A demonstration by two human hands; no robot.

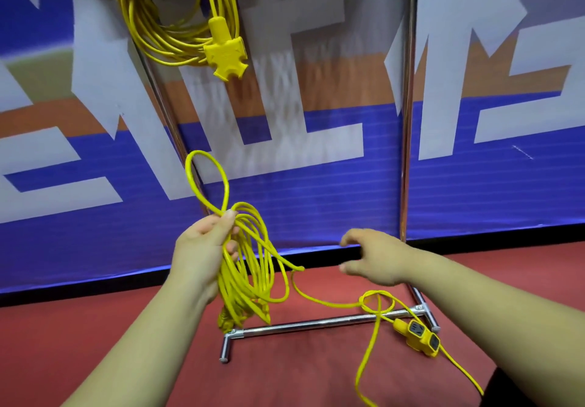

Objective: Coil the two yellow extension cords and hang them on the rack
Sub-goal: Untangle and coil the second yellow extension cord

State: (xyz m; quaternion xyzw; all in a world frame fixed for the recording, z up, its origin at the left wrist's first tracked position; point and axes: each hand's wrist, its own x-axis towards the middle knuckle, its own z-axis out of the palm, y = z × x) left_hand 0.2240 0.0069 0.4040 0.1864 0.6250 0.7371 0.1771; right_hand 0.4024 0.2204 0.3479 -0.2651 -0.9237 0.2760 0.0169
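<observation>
— Slack is lying nearest you: the loose tail of the second cord (368,372) is trailing over the red floor (300,384) by your right side, and it is making a small loop (378,303) around itself just before the socket block (422,337). If you are pulling it in fast, I think that loop is tightening into a knot.

— And my hands?

— Your left hand (202,248) is closing around the gathered coil (247,267), thumb pinching one stray loop that is sticking up. Your right hand (373,258) is hovering open, fingers spread, touching no cord. Turns are hanging unevenly, so some are likely slipping from your grip.

— Anything farther out?

— The tail is crossing the rack's base bar (316,322), and the block is lying beside the foot, so it is probably snagging there. Higher up, the first cord (177,17) is already hanging coiled on the rack (408,106).
</observation>
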